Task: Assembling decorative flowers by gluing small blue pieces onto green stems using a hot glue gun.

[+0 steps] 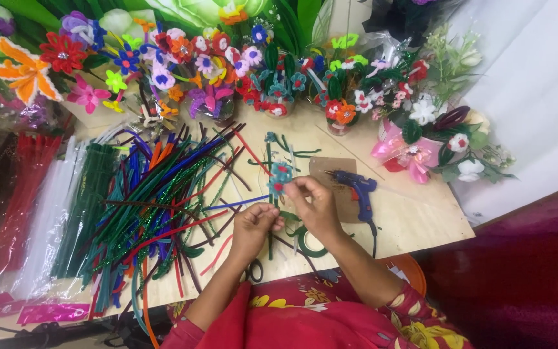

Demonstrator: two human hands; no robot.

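- Right now your left hand [253, 226] pinches the green stem [270, 194] low down, and your right hand [314, 205] closes its fingertips on the same stem just under the teal pipe-cleaner flower [279, 176] — both grips clenched on that one piece.
- That flower sits over the middle of the bench [414, 223], between the loose pile and the glue gun, lifted a little or resting; you cannot tell which from above.
- Watch the twist: the stem is thin and bendy, so a hard turn of your right fingers could kink it or tug the petals out of shape.
- Mind the blue glue gun [358, 190] lying on its cardboard pad [330, 184], just beside your right hand — a sideways sweep of the wrist could touch the nozzle, and if it is hot that would burn.
- Loose pipe cleaners [156, 200] lie sprawled just left of your left hand; stray ends may snag the stem.
- Green tape roll [309, 244] and scissors [252, 271] lie partly under your forearms, so reaching them means lifting an arm.
- Finished flower pots [272, 84] crowd the far edge, well clear of your hands.
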